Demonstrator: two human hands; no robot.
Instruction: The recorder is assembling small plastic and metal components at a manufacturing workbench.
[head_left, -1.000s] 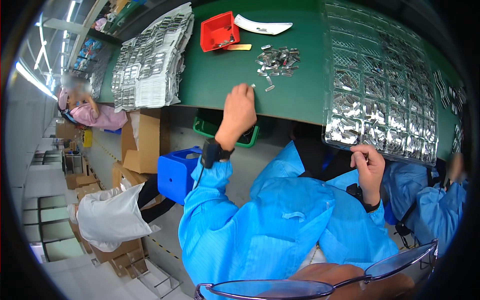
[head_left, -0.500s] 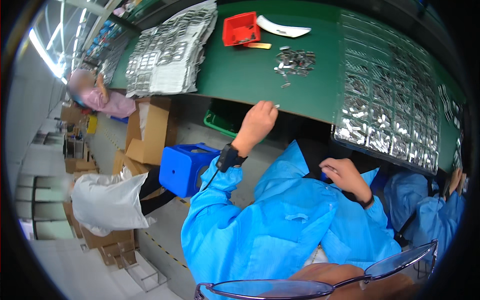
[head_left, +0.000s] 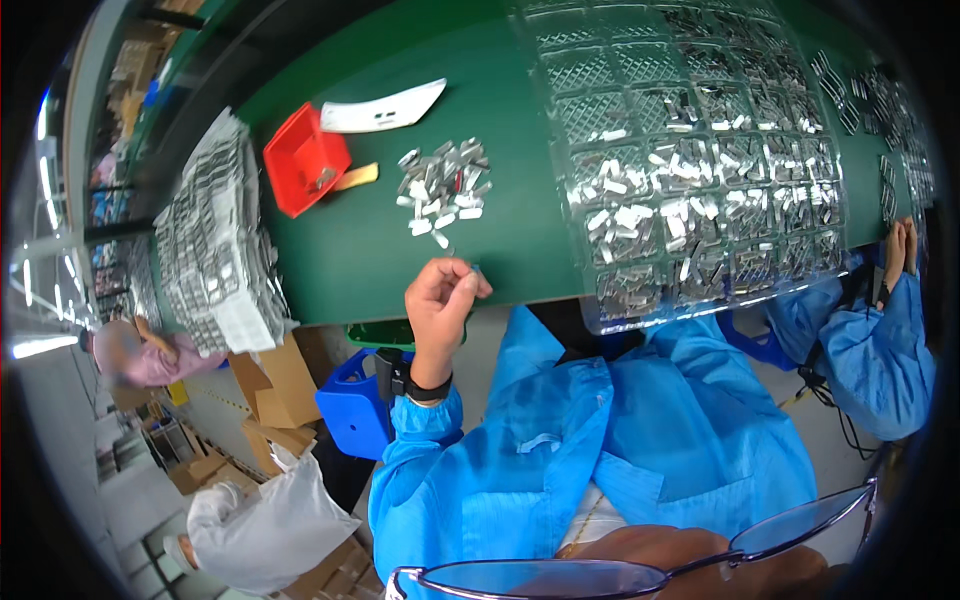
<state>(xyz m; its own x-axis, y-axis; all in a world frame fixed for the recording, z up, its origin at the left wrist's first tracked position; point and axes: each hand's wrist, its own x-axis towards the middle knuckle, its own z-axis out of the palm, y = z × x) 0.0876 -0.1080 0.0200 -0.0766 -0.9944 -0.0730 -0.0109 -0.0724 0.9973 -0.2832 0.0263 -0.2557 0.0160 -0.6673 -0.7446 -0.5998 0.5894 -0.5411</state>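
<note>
My left hand (head_left: 440, 305), with a black band on its wrist, is over the front edge of the green table (head_left: 350, 255). Its thumb and forefinger are closed in a pinch on a small metal piece (head_left: 476, 269), mostly hidden by the fingertips. Just beyond the hand lies a loose pile of small silver metal pieces (head_left: 446, 187). To the right stands a clear plastic compartment tray (head_left: 592, 92), with similar pieces in many of its pockets. My right hand is out of sight; only its blue sleeve shows near my lap.
Left of the pile are a red bin (head_left: 292, 150), a yellow strip (head_left: 357, 177) and a curved white piece (head_left: 385, 108). Stacked trays (head_left: 215, 240) stand farther left. A blue stool (head_left: 352, 415) is beside me. A co-worker's hands (head_left: 900, 250) are at the far right.
The view has turned and come closer to the table. My left hand has moved nearer the pile, still pinching the small piece. My right hand has gone out of sight.
</note>
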